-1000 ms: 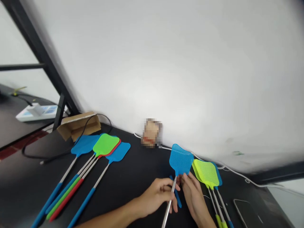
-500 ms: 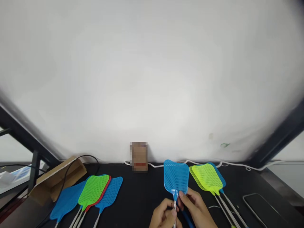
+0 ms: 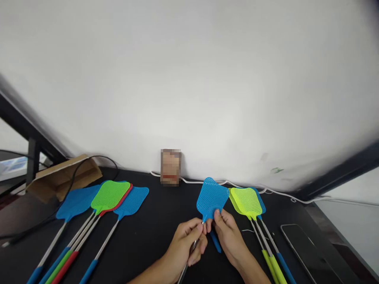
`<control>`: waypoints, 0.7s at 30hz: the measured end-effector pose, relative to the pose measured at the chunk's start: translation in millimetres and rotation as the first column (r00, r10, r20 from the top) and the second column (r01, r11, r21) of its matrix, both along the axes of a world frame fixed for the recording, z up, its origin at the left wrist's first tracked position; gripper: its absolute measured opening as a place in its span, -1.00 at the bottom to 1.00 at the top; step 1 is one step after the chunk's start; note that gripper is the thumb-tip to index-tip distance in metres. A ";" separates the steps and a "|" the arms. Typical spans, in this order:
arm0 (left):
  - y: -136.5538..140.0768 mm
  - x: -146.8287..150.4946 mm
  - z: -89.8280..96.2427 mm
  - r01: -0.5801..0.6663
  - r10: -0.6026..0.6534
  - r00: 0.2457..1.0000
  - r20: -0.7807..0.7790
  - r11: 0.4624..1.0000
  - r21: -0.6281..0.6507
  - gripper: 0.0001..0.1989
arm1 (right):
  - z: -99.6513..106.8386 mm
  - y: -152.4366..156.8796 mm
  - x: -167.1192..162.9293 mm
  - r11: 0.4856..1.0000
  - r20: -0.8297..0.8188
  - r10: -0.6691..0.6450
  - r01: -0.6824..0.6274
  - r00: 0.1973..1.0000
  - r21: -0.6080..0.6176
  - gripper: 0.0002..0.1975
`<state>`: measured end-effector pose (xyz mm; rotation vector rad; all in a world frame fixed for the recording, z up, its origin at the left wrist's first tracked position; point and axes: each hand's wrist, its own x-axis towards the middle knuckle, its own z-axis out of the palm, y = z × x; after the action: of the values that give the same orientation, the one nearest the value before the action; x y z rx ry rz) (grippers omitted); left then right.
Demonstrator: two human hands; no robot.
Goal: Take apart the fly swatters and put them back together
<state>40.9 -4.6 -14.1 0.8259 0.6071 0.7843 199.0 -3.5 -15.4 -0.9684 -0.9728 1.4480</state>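
A blue fly swatter (image 3: 212, 197) is held in both hands, its mesh head raised and tilted. My left hand (image 3: 189, 242) is closed round its metal rod just below the head. The thumb and fingers of my right hand (image 3: 232, 234) pinch the lower right corner of the mesh. Between the hands a blue handle-like piece (image 3: 216, 242) shows, partly hidden; I cannot tell what it belongs to. Just right of my right hand lie yellow fly swatters (image 3: 247, 201) overlapping a blue one (image 3: 260, 203), rods slanting towards me.
At the left lie several more swatters, with a green one (image 3: 111, 195) over a red one (image 3: 118, 205). An open cardboard box (image 3: 65, 177) and a black cable are behind them. A blurred small box (image 3: 170, 167) stands by the wall. A phone (image 3: 308, 248) lies at the right.
The view has tipped downward, so more of the rods and handles shows. The held swatter's head has turned clockwise, and my left hand now grips higher, close under the head.
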 end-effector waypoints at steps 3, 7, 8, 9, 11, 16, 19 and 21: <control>0.3 -4.1 8.1 0.087 -0.078 0.992 0.104 0.992 -0.089 -0.69 | 2.8 -2.5 -1.1 0.996 -0.114 0.016 -0.025 0.993 -0.081 -0.54; 0.0 -8.8 11.6 0.269 -0.221 0.943 0.250 0.947 -0.177 -0.78 | 0.1 -3.6 -3.0 0.987 -0.239 0.020 -0.057 0.971 -0.150 -0.50; 0.2 -9.6 11.2 0.296 -0.237 0.929 0.283 0.937 -0.188 -0.79 | -0.7 -3.3 -3.7 0.986 -0.267 0.021 -0.064 0.963 -0.153 -0.49; 0.7 -10.2 10.4 0.304 -0.237 0.922 0.307 0.933 -0.192 -0.79 | -1.2 -2.7 -4.3 0.986 -0.292 0.023 -0.070 0.956 -0.152 -0.48; 2.0 -10.3 8.3 0.258 -0.194 0.931 0.308 0.949 -0.182 -0.78 | -1.0 -1.5 -5.1 0.987 -0.316 0.039 -0.086 0.948 -0.137 -0.49; 0.0 -5.4 4.8 -0.027 0.035 0.995 0.098 0.996 -0.083 -0.73 | 1.1 -6.7 -3.7 0.999 -0.128 -0.015 0.008 0.992 -0.052 -0.43; -6.1 -3.4 5.3 -0.022 0.024 0.999 -0.045 0.998 0.052 -0.69 | 0.7 -14.1 -4.0 0.988 0.105 -0.152 0.153 0.983 0.003 -0.57; -9.6 -3.7 6.3 0.030 -0.012 0.991 -0.130 0.990 0.137 -0.67 | 2.1 -17.4 -5.5 0.966 0.160 -0.258 0.258 0.953 0.023 -0.58</control>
<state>37.2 -14.2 -7.9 1.0151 0.6625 0.7645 193.5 -20.9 -13.3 -1.1797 -0.9245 1.1642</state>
